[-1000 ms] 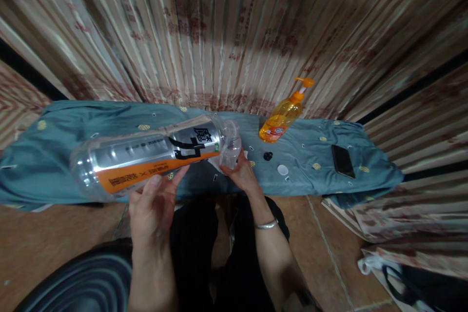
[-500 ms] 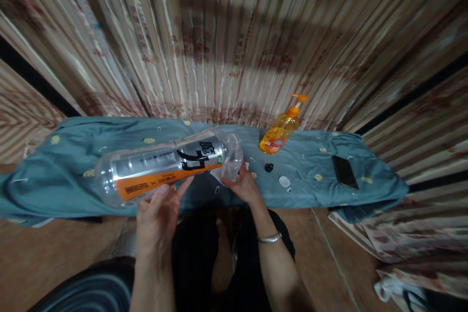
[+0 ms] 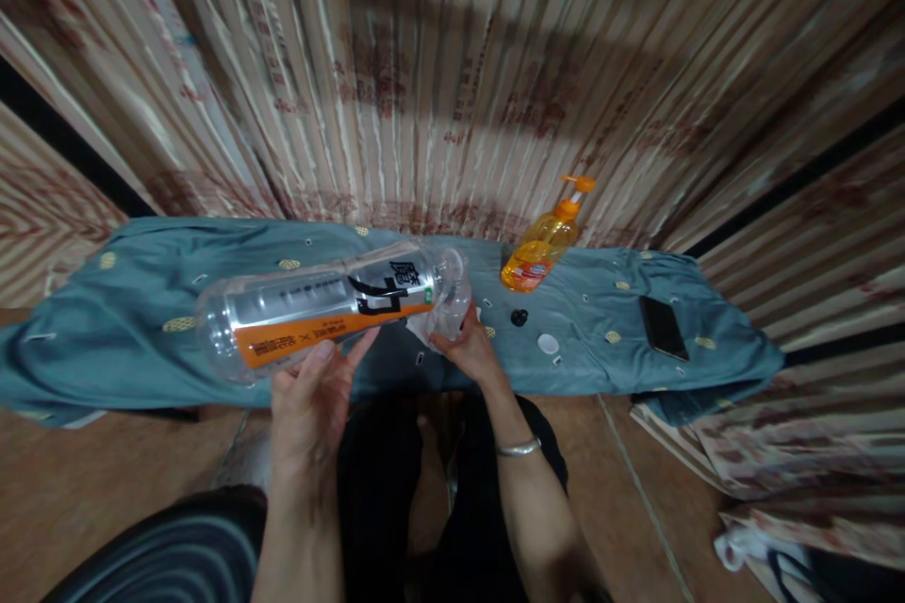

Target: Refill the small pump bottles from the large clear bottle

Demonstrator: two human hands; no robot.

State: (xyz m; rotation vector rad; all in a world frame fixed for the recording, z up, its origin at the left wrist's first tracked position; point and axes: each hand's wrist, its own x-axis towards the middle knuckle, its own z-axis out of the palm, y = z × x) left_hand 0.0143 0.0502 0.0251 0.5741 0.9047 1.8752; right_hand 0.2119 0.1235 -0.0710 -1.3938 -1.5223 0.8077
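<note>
A large clear plastic bottle with a silver and orange label lies nearly level above the cloth, its neck end to the right. My left hand supports it from below, thumb and fingers against its lower side. At the neck, my right hand has its fingers closed around a small clear plastic piece, cup-like in outline; its exact kind is hard to make out. A white tissue shows beside the right fingertips, partly hidden by them.
On the teal patterned cloth stand an orange pump bottle, a small black object, a white disc and a dark phone. Behind hangs a striped curtain. A round black stool sits at lower left.
The large bottle has shifted slightly to the right, with my left hand still beneath it. My right hand stays at the neck, nearly unmoved. The whole view has shifted a little.
</note>
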